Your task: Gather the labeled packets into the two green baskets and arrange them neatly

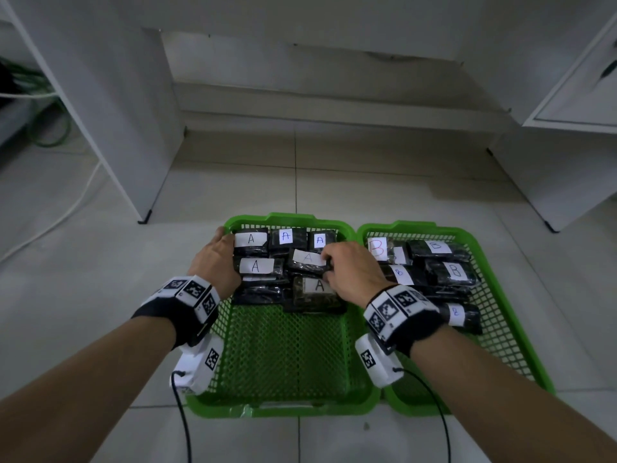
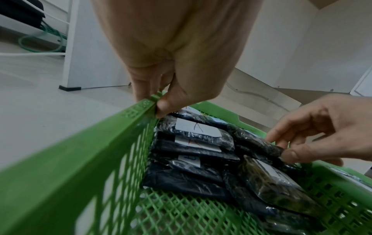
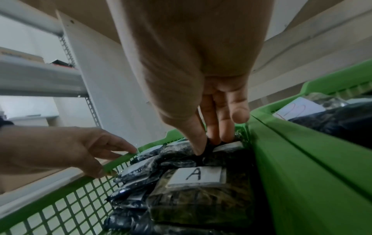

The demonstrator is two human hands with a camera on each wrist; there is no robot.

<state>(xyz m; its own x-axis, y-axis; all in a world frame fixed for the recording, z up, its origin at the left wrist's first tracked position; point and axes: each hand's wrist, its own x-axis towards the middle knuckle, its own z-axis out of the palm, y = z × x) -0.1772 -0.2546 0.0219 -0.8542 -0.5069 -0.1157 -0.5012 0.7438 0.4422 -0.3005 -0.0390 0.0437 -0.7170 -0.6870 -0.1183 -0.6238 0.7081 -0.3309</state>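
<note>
Two green mesh baskets stand side by side on the floor. The left basket [image 1: 287, 218] holds several dark packets labeled A at its far end. The right basket [image 1: 414, 225] holds several packets labeled B [image 1: 455, 270]. My left hand [image 1: 227, 243] grips the left basket's left rim [image 2: 100, 135], thumb inside the rim and fingers outside. My right hand [image 1: 329, 262] pinches the right end of a tilted A packet [image 1: 307, 260] lying on top of the others; in the right wrist view its fingertips [image 3: 211, 136] press into the dark wrap. Another A packet [image 3: 197, 174] lies just in front.
The near halves of both baskets show bare mesh [image 1: 283, 355]. White cabinet legs [image 1: 143, 218] and a shelf unit stand on the tiled floor to the left and behind; another white cabinet [image 1: 567, 111] is at the right. Green and white cables [image 1: 50, 128] lie at far left.
</note>
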